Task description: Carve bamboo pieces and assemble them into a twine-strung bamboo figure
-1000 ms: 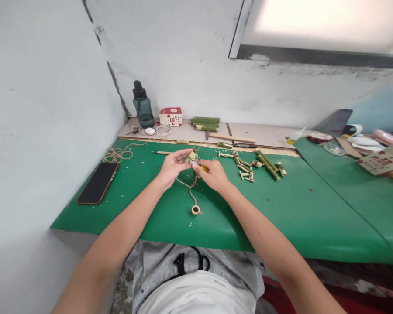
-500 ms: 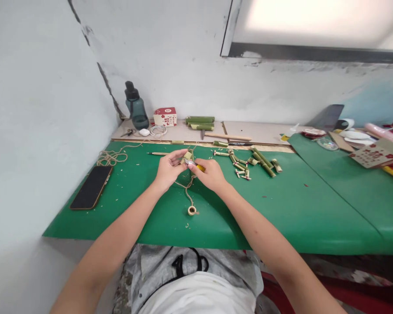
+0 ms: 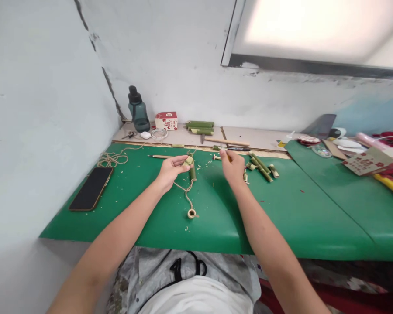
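From where I'm standing, the person's left hand (image 3: pixel 170 172) is pinching a small bamboo piece (image 3: pixel 188 161) between thumb and fingers, holding it up above the green mat (image 3: pixel 281 222). The right hand (image 3: pixel 233 168) is hovering well apart from it, its fingers curling tightly around a yellow-handled tool (image 3: pixel 229 158) that they are mostly hiding. Just to the right of the left fingertips, a green bamboo tube (image 3: pixel 193 173) is lying on the mat. Nearer the person than the left hand, a cord (image 3: pixel 189 197) is trailing down to a pale ring (image 3: pixel 191 213). Farther left of that hand, a phone (image 3: pixel 91 189) is lying flat, with tangled twine (image 3: pixel 113 158) spreading just beyond it. Right of the right hand, bamboo lengths (image 3: pixel 262 166) are lying together, while a hammer (image 3: pixel 227 141) is resting beyond both hands. Past the left hand, by the wall, a bottle (image 3: pixel 139 115) is standing near a red-and-white box (image 3: pixel 166 122).
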{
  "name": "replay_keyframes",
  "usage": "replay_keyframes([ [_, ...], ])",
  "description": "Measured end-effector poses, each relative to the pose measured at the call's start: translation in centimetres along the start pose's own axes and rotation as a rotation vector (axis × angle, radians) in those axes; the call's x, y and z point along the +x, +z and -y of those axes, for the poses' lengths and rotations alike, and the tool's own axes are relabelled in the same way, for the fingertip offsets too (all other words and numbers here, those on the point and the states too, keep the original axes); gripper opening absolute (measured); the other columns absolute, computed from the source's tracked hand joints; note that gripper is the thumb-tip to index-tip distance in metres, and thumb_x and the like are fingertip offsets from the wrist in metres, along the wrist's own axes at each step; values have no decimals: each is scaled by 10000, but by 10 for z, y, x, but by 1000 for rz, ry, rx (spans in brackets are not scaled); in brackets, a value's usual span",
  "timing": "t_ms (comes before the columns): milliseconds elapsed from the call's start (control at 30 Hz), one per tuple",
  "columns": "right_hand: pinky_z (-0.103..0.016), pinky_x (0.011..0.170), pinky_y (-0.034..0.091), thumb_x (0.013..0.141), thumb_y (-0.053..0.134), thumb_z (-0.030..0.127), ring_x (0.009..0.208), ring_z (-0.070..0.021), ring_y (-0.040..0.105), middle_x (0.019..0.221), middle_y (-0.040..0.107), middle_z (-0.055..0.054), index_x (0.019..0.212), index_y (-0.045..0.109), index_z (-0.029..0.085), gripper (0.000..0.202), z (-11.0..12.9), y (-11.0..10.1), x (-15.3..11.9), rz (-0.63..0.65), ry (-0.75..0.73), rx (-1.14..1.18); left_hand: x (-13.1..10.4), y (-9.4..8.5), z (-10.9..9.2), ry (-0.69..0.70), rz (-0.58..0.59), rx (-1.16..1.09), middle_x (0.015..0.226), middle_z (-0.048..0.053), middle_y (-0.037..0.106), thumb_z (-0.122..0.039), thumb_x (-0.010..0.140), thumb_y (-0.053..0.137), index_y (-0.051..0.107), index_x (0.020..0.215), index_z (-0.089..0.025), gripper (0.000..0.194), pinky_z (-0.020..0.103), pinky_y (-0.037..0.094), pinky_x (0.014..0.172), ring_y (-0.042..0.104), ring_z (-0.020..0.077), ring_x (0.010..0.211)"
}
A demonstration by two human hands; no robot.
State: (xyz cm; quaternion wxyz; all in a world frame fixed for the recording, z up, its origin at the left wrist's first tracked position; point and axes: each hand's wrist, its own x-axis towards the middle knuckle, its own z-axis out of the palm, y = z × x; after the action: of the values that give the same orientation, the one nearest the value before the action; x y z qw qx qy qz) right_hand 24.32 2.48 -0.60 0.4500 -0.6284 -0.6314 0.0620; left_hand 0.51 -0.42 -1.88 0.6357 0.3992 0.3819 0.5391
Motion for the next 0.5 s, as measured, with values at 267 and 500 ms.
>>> replay_keyframes([
  [267, -276, 564, 220, 992, 445, 620, 545, -110, 358, 553, 442, 31, 650, 453, 195, 545, 44, 28, -35, 423, -194, 122, 2, -7, -4, 45, -33, -51, 1070, 116, 800, -240, 527, 975, 760, 1072, -140, 595, 464, 529, 1068, 765, 266, 998],
  [500, -264, 569, 237, 1007, 443, 601, 544, -107, 397, 584, 508, 23, 683, 512, 188, 529, 44, 26, -42, 513, -248, 153, 3, -8, -1, 99, -17, 15, 1105, 127, 793, -266, 536, 971, 775, 1086, -154, 595, 473, 507, 1084, 738, 276, 1066],
])
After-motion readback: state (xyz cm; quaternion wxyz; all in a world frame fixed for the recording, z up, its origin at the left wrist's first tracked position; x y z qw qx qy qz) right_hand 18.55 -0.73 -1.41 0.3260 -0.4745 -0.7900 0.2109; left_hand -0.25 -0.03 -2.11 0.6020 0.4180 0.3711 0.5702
